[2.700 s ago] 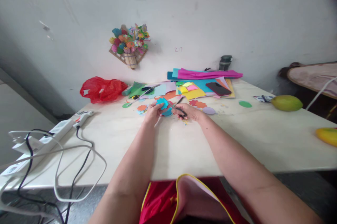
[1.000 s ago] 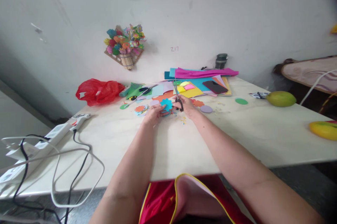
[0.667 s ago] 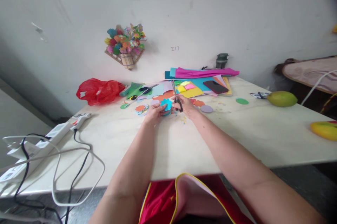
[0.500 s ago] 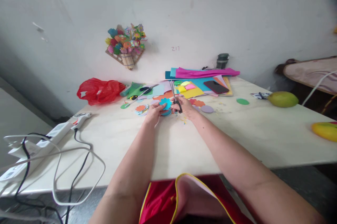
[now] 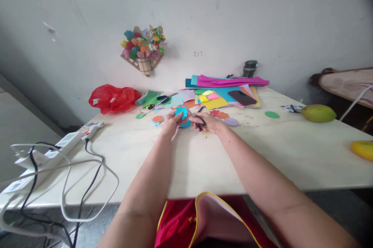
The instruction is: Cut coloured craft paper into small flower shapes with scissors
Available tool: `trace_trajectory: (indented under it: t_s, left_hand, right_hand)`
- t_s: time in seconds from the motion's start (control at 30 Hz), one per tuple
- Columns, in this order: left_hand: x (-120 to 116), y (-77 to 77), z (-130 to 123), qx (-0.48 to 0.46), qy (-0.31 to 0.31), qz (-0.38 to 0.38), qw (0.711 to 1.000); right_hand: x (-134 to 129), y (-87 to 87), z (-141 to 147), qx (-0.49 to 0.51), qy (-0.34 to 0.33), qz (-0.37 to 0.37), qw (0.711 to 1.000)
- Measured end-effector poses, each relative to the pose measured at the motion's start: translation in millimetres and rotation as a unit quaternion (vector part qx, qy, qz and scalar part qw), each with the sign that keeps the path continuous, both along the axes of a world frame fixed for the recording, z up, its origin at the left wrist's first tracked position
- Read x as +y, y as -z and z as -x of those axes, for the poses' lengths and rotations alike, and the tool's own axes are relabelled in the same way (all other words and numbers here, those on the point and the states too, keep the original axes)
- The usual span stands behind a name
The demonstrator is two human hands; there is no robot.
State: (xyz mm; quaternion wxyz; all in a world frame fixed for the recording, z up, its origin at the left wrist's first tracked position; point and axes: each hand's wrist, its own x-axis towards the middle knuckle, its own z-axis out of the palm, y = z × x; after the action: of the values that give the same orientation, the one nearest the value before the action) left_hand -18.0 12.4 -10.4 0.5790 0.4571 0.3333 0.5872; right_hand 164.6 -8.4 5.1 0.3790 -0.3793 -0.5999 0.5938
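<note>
Between the thumb and fingers of my left hand (image 5: 171,122) is a blue scallop-edged paper flower (image 5: 181,112). My right hand (image 5: 208,122) grips a pair of scissors (image 5: 199,120) by its dark handles, and the blades point up and left, close beside the flower's right edge. Under the hands lies a blue paper disc (image 5: 185,124). Orange flower cutouts (image 5: 223,115) and a lilac disc (image 5: 231,122) rest right of my right hand. Another orange cutout (image 5: 157,118) sits left of my left hand, among small paper pieces.
Coloured sheets (image 5: 217,103) and a phone (image 5: 242,97) lie behind the hands. A second pair of scissors (image 5: 166,98) and a red plastic bag (image 5: 113,98) are at back left. A power strip (image 5: 62,145) with cables occupies the left edge; a mango (image 5: 318,113) lies right.
The scissors have swung from nearly upright to slanting up and left, as my right hand turned. The blue flower stays in my left hand. The whole view has shifted slightly.
</note>
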Motion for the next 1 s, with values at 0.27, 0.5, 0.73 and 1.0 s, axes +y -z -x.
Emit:
trace_trajectory:
  t_s: [0.27,0.5,0.73,1.0]
  left_hand:
    - [-0.9,-1.1,2.3,-0.025,0.008,-0.006,1.000]
    - [1.4,1.7,2.3,-0.032,0.005,0.007,0.999]
    - [2.0,3.1,1.3,-0.041,0.011,0.012,0.999]
    - [3.1,4.0,-0.3,-0.056,0.007,0.014,0.998]
  right_hand:
    - [4.8,6.7,-4.0,-0.024,-0.022,-0.026,0.999]
    - [6.1,8.7,-4.2,-0.038,-0.032,-0.036,0.998]
    - [7.4,10.2,-2.8,-0.049,-0.031,-0.044,0.997]
    - [6.8,10.0,-2.3,-0.045,-0.026,-0.048,0.997]
